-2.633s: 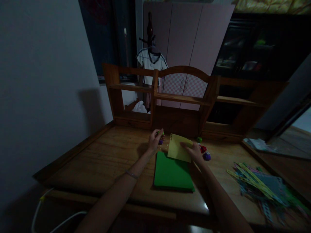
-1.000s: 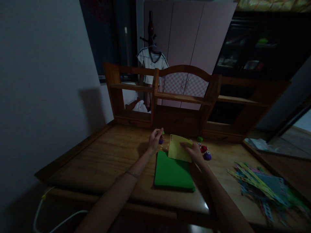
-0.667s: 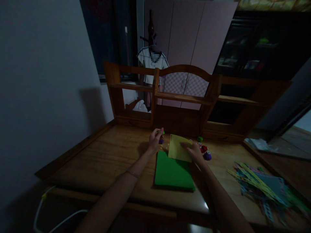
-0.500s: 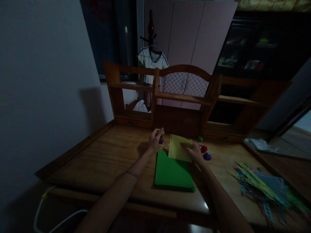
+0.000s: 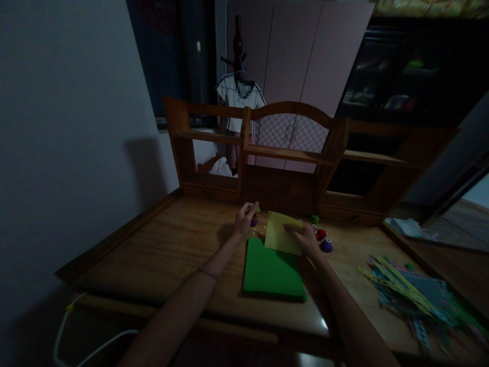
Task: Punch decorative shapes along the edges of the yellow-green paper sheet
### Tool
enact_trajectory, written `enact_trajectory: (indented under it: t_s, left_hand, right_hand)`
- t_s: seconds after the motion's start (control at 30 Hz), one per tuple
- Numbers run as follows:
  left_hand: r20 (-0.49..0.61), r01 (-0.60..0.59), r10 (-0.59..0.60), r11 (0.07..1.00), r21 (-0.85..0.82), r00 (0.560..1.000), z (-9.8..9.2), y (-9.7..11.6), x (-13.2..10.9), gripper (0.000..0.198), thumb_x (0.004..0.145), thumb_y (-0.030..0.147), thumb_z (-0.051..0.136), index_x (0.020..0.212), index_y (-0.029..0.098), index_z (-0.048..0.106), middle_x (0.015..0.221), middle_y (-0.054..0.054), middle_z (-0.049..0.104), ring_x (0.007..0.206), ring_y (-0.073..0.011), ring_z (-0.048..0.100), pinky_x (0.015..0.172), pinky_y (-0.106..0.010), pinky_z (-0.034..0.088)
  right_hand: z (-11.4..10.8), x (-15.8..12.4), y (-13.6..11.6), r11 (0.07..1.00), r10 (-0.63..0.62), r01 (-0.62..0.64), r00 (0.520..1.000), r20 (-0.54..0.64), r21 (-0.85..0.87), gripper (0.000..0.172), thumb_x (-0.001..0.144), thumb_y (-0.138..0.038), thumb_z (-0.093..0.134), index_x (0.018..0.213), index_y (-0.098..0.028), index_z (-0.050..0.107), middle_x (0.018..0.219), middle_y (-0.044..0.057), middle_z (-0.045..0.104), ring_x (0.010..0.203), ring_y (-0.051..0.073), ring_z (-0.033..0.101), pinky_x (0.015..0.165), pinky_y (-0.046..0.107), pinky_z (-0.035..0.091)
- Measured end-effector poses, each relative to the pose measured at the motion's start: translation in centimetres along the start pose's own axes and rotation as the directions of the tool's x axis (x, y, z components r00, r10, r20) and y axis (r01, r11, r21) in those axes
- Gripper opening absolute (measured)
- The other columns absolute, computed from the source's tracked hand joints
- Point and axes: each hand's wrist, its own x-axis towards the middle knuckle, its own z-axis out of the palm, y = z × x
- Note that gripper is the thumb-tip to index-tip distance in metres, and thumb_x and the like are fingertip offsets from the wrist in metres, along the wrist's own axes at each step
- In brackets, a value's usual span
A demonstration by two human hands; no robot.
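On the desk lies a stack of green sheets [image 5: 273, 272]. Over its far edge I hold a yellow sheet [image 5: 280, 237] with my right hand [image 5: 306, 238], fingers closed on its right side. Small dark holes show near the sheet's top left corner. Just left of the sheet, my left hand [image 5: 243, 220] is closed around a small green and purple object [image 5: 254, 222], possibly a craft punch; fingers hide part of it. Small pale scraps [image 5: 263, 227] lie between that hand and the sheet.
Red [image 5: 321, 234] and purple [image 5: 326, 245] rounded objects with eye-like spots sit beyond my right hand, near a green one [image 5: 314, 219]. A pile of coloured cut strips [image 5: 412, 290] lies at right. A wooden shelf unit [image 5: 290, 150] borders the desk's back.
My left hand and its small object have shifted very slightly to the right. The yellow sheet, my right hand and the green stack look unchanged.
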Motion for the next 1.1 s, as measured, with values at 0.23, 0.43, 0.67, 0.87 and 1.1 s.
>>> enact_trajectory:
  t_s: [0.23,0.43,0.67,0.87,1.1]
  left_hand:
    - [-0.004,0.01,-0.01,1.0,-0.015,1.0,0.1,0.07,-0.03,0.039,0.071,0.056,0.064,0.078,0.018,0.057,0.061,0.002,0.054,0.051,-0.0089,0.054,0.048,-0.019,0.043]
    - [-0.001,0.019,-0.02,1.0,-0.017,1.0,0.09,-0.13,0.05,0.039,0.072,0.057,0.062,0.078,0.018,0.056,0.062,0.002,0.054,0.051,-0.009,0.055,0.047,-0.02,0.044]
    - [0.014,-0.015,0.015,1.0,-0.006,1.0,-0.06,-0.12,0.02,0.038,0.074,0.056,0.061,0.078,0.018,0.056,0.062,0.002,0.054,0.051,-0.0087,0.054,0.047,-0.019,0.043]
    - [0.008,-0.011,0.011,1.0,0.003,1.0,-0.05,-0.15,0.04,0.036,0.074,0.054,0.061,0.081,0.019,0.057,0.063,0.002,0.053,0.05,-0.0083,0.053,0.045,-0.018,0.042]
    - [0.048,0.023,-0.024,0.999,0.027,0.999,0.02,0.01,-0.07,0.035,0.07,0.051,0.066,0.085,0.019,0.061,0.071,0.001,0.056,0.055,-0.0081,0.054,0.048,-0.017,0.042]
  right_hand:
    - [0.0,-0.01,-0.01,0.999,-0.005,0.004,1.0,-0.029,-0.041,0.036,0.075,-0.044,0.058,0.09,-0.014,0.071,0.084,0.01,0.072,0.071,0.024,0.067,0.056,0.029,0.05]
    - [-0.01,0.01,0.09,0.999,-0.023,0.022,1.0,-0.013,-0.023,0.035,0.077,-0.043,0.057,0.09,-0.014,0.071,0.082,0.008,0.072,0.069,0.023,0.066,0.055,0.028,0.049]
    - [0.01,0.05,0.34,0.998,-0.031,0.031,0.999,-0.012,-0.045,0.037,0.078,-0.044,0.056,0.091,-0.013,0.071,0.08,0.008,0.071,0.067,0.022,0.065,0.054,0.027,0.047]
    - [0.08,0.04,0.45,0.999,-0.027,0.026,1.0,-0.012,-0.04,0.038,0.078,-0.044,0.057,0.093,-0.012,0.07,0.084,0.009,0.072,0.069,0.022,0.066,0.055,0.027,0.048]
    - [0.06,0.02,0.18,1.0,0.008,-0.008,1.0,-0.018,0.022,0.037,0.076,-0.045,0.059,0.09,-0.012,0.07,0.082,0.009,0.072,0.071,0.023,0.066,0.056,0.027,0.049]
